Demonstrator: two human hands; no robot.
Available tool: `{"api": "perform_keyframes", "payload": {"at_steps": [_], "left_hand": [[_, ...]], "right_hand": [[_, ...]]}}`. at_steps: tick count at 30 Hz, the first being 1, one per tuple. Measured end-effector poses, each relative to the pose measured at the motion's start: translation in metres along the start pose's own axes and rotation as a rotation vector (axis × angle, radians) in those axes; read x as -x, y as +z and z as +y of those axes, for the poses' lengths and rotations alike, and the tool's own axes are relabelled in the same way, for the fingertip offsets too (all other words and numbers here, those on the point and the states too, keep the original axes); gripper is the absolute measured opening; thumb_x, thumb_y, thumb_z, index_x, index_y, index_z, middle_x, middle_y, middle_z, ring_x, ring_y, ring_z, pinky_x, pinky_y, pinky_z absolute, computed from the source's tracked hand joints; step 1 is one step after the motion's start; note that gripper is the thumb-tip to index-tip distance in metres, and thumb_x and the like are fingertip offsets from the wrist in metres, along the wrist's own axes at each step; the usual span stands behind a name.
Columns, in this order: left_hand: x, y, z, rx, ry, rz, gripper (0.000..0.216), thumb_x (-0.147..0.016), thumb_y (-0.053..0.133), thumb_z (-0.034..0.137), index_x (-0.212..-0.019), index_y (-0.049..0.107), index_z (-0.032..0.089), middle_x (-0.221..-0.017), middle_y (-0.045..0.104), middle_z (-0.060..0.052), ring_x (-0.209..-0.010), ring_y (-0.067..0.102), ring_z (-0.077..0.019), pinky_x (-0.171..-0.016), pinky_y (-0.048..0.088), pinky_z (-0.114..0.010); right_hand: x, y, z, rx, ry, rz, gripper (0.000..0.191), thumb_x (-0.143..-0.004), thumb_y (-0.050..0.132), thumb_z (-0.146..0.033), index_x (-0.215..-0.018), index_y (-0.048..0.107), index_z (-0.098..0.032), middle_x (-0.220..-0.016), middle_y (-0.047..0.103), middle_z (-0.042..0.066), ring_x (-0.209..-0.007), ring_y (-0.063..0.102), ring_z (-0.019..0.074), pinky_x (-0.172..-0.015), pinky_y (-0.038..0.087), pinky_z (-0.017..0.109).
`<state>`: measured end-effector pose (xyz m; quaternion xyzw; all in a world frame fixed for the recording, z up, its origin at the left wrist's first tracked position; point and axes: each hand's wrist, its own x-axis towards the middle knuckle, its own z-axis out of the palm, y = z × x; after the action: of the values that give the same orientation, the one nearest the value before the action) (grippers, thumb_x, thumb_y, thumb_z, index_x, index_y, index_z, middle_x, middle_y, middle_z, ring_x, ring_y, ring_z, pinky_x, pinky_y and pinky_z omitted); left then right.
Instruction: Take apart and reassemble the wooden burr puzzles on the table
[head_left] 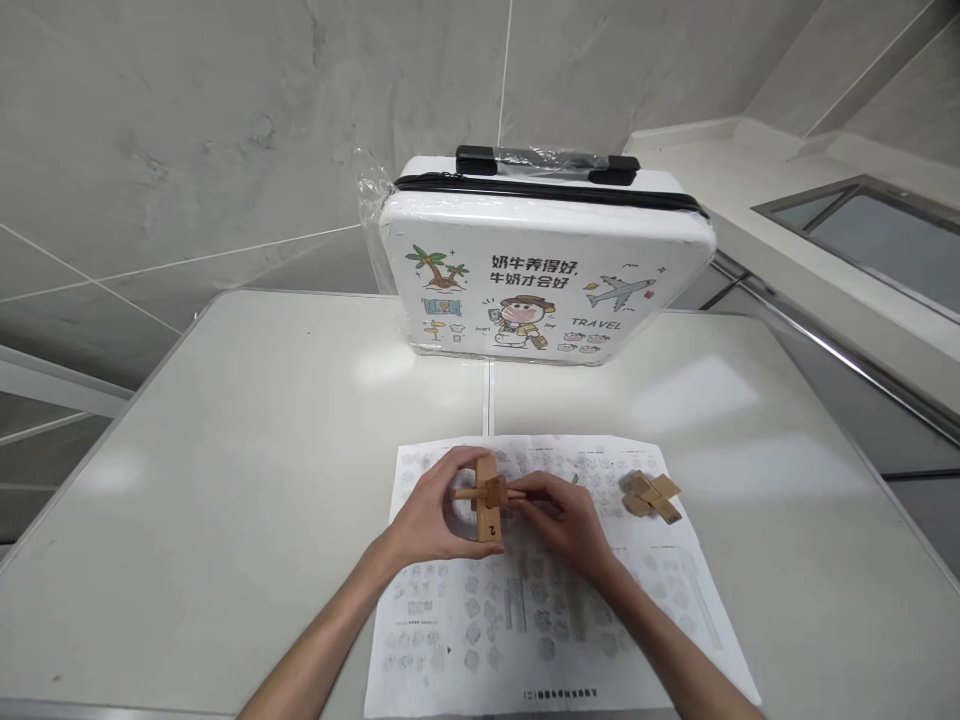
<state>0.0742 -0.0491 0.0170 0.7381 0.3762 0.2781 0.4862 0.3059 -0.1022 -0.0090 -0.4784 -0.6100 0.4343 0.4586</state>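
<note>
At lower centre, brace the tan oblong wooden block [489,522] between spread thumb and fingers of the left hand [426,515], levelling the slim brown wooden stick [515,494] pinched in the right hand [566,517].

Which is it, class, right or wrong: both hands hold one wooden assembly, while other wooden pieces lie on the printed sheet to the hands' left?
"Left" is wrong: the head view shows the other wooden pieces on the printed sheet to the right of the left hand and right hand, which hold one wooden assembly.
</note>
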Motion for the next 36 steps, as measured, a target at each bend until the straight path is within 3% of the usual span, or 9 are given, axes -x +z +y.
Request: {"api": "perform_keyframes", "payload": {"at_steps": [6, 11, 13, 16, 21, 30, 36], "left_hand": [[-0.001, 0.003, 0.007, 0.216, -0.027, -0.021, 0.099, -0.060, 0.102, 0.041, -0.145, 0.053, 0.030, -0.150, 0.060, -0.014, -0.140, 0.059, -0.0382, -0.105, 0.060, -0.048], [-0.002, 0.006, 0.007, 0.107, 0.066, 0.031, 0.089, -0.068, 0.097, 0.038, -0.145, 0.053, 0.031, -0.143, 0.062, -0.011, -0.131, 0.064, -0.0339, -0.106, 0.059, -0.047], [0.000, 0.008, 0.005, 0.026, 0.099, 0.044, 0.090, -0.068, 0.097, 0.038, -0.146, 0.052, 0.032, -0.142, 0.061, -0.010, -0.129, 0.063, -0.0330, -0.105, 0.058, -0.046], [0.003, 0.010, 0.003, -0.059, 0.137, 0.026, 0.097, -0.069, 0.097, 0.042, -0.152, 0.047, 0.035, -0.143, 0.058, -0.010, -0.131, 0.060, -0.0329, -0.106, 0.056, -0.046], [0.006, 0.013, 0.001, -0.071, 0.154, -0.014, 0.106, -0.068, 0.098, 0.051, -0.157, 0.043, 0.038, -0.146, 0.056, -0.011, -0.133, 0.058, -0.0340, -0.109, 0.055, -0.049], [0.006, 0.010, 0.002, -0.034, 0.099, -0.030, 0.107, -0.061, 0.101, 0.053, -0.153, 0.048, 0.038, -0.149, 0.060, -0.009, -0.132, 0.063, -0.0327, -0.111, 0.054, -0.049], [0.003, 0.002, -0.001, -0.020, 0.064, -0.030, 0.125, -0.056, 0.103, 0.055, -0.161, 0.038, 0.037, -0.164, 0.046, -0.013, -0.152, 0.044, -0.0401, -0.124, 0.040, -0.057]], "right_hand": [[0.000, 0.002, 0.001, -0.103, 0.140, -0.051, 0.014, -0.098, 0.074, -0.039, -0.102, 0.075, -0.026, -0.094, 0.081, 0.006, -0.088, 0.079, 0.0261, -0.080, 0.065, 0.038], [-0.004, -0.003, -0.008, -0.081, -0.018, -0.028, 0.020, -0.105, 0.061, -0.042, -0.112, 0.067, -0.025, -0.115, 0.073, 0.010, -0.107, 0.071, 0.0265, -0.092, 0.058, 0.039], [-0.004, -0.006, -0.009, -0.051, -0.035, 0.002, 0.026, -0.107, 0.055, -0.048, -0.106, 0.065, -0.024, -0.103, 0.070, 0.008, -0.094, 0.068, 0.0238, -0.082, 0.056, 0.035], [-0.001, -0.008, -0.007, 0.002, 0.059, -0.056, 0.036, -0.107, 0.051, -0.055, -0.094, 0.062, -0.023, -0.077, 0.063, 0.002, -0.068, 0.058, 0.0180, -0.061, 0.046, 0.029], [0.002, -0.005, -0.007, -0.057, 0.216, -0.183, 0.050, -0.107, 0.049, -0.060, -0.073, 0.051, -0.023, -0.058, 0.057, -0.002, -0.051, 0.050, 0.0142, -0.053, 0.039, 0.027], [0.001, -0.007, -0.013, -0.170, 0.219, -0.257, 0.044, -0.108, 0.053, -0.054, -0.078, 0.053, -0.023, -0.061, 0.059, -0.003, -0.053, 0.051, 0.0132, -0.054, 0.038, 0.026], [0.003, -0.005, -0.011, -0.018, 0.111, -0.168, 0.040, -0.110, 0.050, -0.048, -0.080, 0.056, -0.022, -0.069, 0.063, 0.000, -0.058, 0.055, 0.0149, -0.058, 0.040, 0.028]]}}
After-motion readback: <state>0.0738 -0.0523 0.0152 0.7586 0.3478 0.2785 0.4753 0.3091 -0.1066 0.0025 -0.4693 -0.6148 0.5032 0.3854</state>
